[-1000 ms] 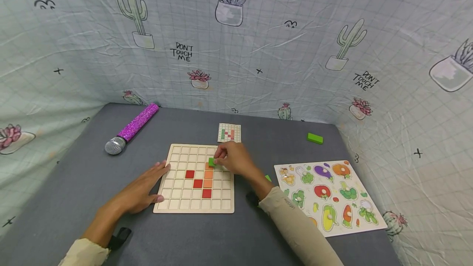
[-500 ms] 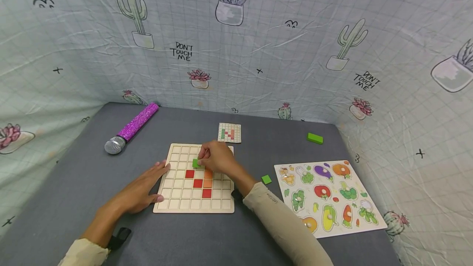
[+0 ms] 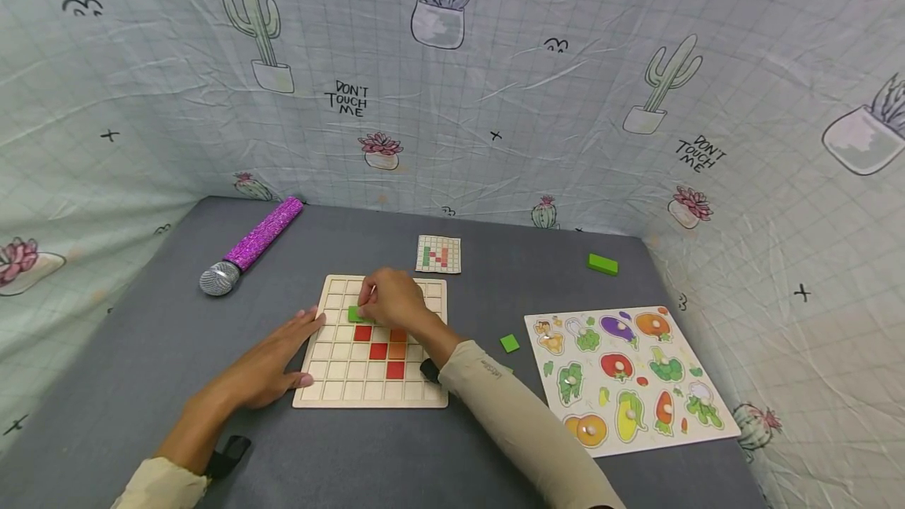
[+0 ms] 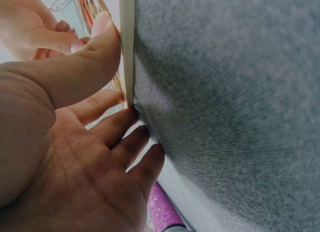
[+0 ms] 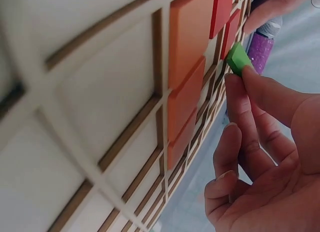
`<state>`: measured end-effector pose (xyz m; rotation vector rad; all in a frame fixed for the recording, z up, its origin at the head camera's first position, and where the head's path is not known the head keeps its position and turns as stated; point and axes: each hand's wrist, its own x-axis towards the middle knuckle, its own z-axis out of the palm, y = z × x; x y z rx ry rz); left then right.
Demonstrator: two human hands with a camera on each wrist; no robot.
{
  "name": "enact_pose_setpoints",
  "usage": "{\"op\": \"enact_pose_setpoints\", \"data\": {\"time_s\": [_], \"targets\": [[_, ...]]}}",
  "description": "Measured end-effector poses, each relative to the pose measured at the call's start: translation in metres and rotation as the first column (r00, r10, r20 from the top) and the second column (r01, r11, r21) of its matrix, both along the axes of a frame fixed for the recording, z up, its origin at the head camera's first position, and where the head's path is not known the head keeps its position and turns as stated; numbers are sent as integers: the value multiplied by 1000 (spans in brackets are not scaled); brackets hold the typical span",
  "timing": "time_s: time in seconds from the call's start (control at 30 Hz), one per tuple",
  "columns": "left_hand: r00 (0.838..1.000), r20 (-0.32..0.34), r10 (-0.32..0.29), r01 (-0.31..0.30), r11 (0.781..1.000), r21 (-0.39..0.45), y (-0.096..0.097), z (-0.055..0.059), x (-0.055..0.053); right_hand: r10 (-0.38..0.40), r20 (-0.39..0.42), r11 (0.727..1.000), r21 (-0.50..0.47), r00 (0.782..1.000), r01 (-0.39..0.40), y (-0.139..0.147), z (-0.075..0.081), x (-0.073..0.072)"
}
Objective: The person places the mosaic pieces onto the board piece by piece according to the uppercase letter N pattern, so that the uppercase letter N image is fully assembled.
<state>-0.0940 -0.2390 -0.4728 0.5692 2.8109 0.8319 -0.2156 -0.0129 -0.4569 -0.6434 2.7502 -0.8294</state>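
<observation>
A wooden grid board (image 3: 346, 391) lies on the dark table, with red tiles (image 3: 379, 351) in a diagonal and orange tiles (image 3: 397, 350) in a column. My right hand (image 3: 396, 301) pinches a green square tile (image 3: 355, 314) between thumb and index finger, close over the board just beyond the farthest red tile. In the right wrist view that green tile (image 5: 238, 58) is tilted at the fingertips. My left hand (image 3: 276, 360) rests along the board's left edge with fingers spread; its thumb (image 4: 102, 27) lies on the rim in the left wrist view.
A small pattern card (image 3: 438, 254) lies beyond the board. To the right are a loose green tile (image 3: 510, 344), a green block (image 3: 603, 265) and a vegetable puzzle board (image 3: 679, 375). A purple glittery microphone (image 3: 258, 246) lies at the back left.
My right hand has carried the green tile leftward across the board, from above the orange column to near the farthest red tile. The left hand has stayed in place.
</observation>
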Motion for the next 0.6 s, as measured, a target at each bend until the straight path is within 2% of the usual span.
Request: {"op": "enact_pose_setpoints", "data": {"time_s": [0.27,0.6], "targets": [[1000,-2,1,-1,1000,-1,0,0,0,-20,-9,1000,19,1000,20,-14,-1,0],[1000,4,1,-1,1000,1,0,1,1,-22,-1,995,97,1000,22,-21,3,3]]}}
